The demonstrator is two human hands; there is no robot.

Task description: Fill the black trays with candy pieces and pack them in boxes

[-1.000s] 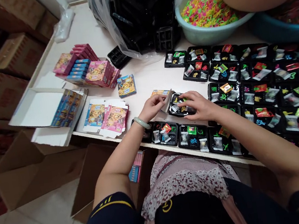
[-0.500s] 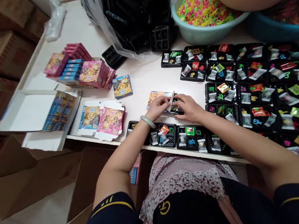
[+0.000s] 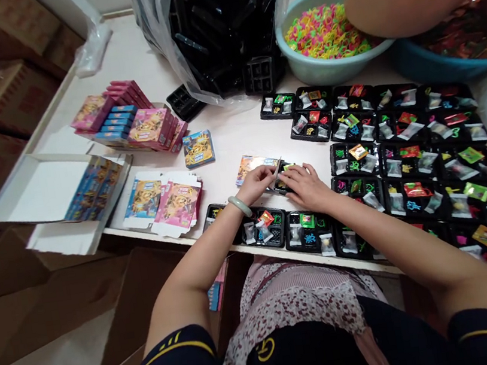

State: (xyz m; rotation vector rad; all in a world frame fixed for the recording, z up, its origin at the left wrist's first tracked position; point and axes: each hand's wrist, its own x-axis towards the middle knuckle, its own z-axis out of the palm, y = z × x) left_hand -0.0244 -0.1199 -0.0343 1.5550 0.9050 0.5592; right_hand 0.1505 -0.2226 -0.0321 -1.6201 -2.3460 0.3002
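My left hand [image 3: 256,185], with a pale bangle at the wrist, pinches the edge of a small printed carton [image 3: 254,165] at its open end. The carton lies flat on the table, and its upright flap shows as a thin pale edge. My right hand [image 3: 309,186] is curled over a small black plastic tray [image 3: 287,167] at that open end. Something green shows in the tray; my fingers hide most of it. How far the tray sits inside the carton I cannot tell. Nearest my forearms, filled black trays [image 3: 309,235] line the table's front edge.
Rows of filled trays [image 3: 408,160] cover the right side. Left are flat cartons [image 3: 178,202], an open display box [image 3: 40,190] and stacked small boxes [image 3: 149,126]. One blue box [image 3: 198,148] lies apart. Behind stand a bag of empty trays [image 3: 222,28] and basins [image 3: 331,64].
My right hand's fingers have flattened further over the tray. The flap at my left hand looks thinner and more edge-on. At upper right, a pink basin has come lower into view.
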